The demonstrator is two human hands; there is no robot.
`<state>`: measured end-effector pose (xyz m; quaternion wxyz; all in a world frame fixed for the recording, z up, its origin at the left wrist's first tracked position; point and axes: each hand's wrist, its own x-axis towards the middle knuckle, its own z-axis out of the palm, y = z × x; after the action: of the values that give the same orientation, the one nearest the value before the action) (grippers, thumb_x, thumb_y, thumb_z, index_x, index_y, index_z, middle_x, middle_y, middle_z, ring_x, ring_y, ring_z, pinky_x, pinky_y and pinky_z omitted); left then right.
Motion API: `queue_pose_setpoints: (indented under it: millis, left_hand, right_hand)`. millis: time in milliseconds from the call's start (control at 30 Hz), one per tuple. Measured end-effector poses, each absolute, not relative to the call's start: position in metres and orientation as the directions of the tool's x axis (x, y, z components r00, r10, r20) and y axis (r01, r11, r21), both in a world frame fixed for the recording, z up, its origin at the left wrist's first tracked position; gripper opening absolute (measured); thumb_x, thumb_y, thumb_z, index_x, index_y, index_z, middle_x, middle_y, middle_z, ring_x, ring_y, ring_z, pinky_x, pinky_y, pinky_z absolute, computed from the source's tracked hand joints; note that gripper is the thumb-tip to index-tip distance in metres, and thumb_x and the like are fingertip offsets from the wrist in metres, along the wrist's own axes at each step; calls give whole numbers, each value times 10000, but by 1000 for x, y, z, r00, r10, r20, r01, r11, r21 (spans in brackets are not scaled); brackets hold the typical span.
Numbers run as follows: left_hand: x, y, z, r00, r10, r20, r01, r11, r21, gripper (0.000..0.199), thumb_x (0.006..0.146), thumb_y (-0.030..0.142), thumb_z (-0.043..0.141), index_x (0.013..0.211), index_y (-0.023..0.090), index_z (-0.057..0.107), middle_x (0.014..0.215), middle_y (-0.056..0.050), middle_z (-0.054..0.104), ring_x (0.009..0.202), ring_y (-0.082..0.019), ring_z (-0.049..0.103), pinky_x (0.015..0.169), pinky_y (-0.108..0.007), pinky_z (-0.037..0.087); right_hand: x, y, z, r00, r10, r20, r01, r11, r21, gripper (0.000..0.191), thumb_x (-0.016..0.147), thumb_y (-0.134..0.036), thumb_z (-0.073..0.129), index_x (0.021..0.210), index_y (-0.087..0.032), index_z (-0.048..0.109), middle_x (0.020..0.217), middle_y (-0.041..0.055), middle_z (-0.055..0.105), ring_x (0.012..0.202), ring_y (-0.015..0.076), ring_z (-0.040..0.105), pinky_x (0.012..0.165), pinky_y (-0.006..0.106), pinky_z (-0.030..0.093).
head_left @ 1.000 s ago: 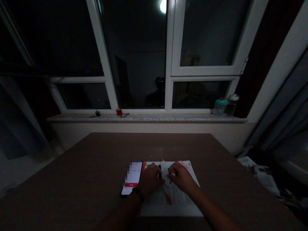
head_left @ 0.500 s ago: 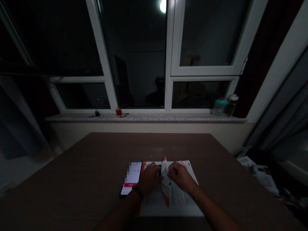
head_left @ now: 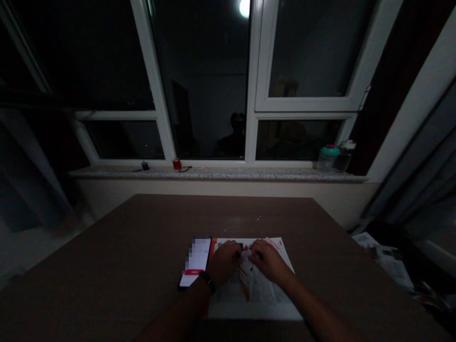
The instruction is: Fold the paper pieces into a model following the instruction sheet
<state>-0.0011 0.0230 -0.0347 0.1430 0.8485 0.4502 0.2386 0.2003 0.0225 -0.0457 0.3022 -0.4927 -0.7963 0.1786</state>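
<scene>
Dark windows (head_left: 203,80) stand beyond our desk (head_left: 107,266). Working left to right, a phone (head_left: 195,262) lies at the printed sheet's (head_left: 270,297) nine o'clock, its small text unreadable. Our left hand (head_left: 223,262), wearing a black wristband (head_left: 207,282), and our right hand (head_left: 269,261) pinch a folded orange-and-white paper (head_left: 246,280) from either side, their grips pressed on it, atop the sheet.

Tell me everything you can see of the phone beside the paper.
A black-edged smartphone lies flat, screen up, on the brown table, slightly slanted. Its lit white screen shows a red bar low down; the upper part is pixelated and unreadable. It sits just left of the printed sheet and beside the left hand; whether they touch cannot be told.
</scene>
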Motion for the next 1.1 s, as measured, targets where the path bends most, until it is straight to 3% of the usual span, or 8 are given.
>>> queue_pose_setpoints:
  millis: [167,333,467,633,767,867,1100]
  left_hand:
    - [2,23,-31,522,806,278,695,-591,409,123,852,71,525,850,191,547,920,-13,600,921,-192,529,776,-281,372]
    - [1,18,-24,569,787,238,704,-616,353,199,873,39,481,850,196,600,914,-15,633,900,-192,561,794,-294,387]
    - [0,14,-22,595,775,212,707,-630,322,210,866,35,479,871,200,609,949,-28,643,928,-206,574,842,-318,396]
    - [-5,6,-18,635,743,214,688,-669,282,134,913,142,485,924,207,601,1001,-42,632,973,-217,561,879,-334,398]
    - [-9,2,-14,656,725,211,660,-687,304,87,903,276,573,957,219,611,1022,-38,628,989,-234,556,891,-355,387]
    - [-10,1,-13,665,712,225,635,-697,332,153,873,286,634,1016,238,606,1097,-27,626,1043,-244,551,921,-373,367]
    - [-12,1,-12,674,714,188,645,-694,321,180,840,288,675,1000,233,613,1078,-32,623,1069,-259,550,953,-397,367]
  right_hand:
    - [204,21,-41,-437,824,361,653,566,-503,104,849,-143,598,759,-193,605,866,13,624,899,178,562,850,295,361]
    - [208,15,-32,-572,753,324,677,657,-332,141,896,-177,556,836,-227,672,905,27,634,905,194,557,946,377,323]
    - [210,11,-24,-616,729,298,681,683,-264,183,902,-187,527,846,-247,689,910,32,634,909,211,550,983,433,298]
    - [214,5,-20,-617,726,304,640,688,-343,207,867,-160,508,889,-246,696,927,36,626,921,210,553,1013,427,306]
    - [212,3,-21,-549,782,294,659,621,-423,79,857,-264,614,891,-251,685,952,24,623,978,221,569,1070,463,253]
    - [209,2,-23,-528,801,281,679,597,-427,141,801,-285,707,934,-258,667,1008,21,621,1013,231,571,1109,504,172]
    - [206,1,-25,-516,810,277,703,586,-403,182,781,-312,738,932,-251,656,1012,28,613,1017,241,561,1100,496,201]
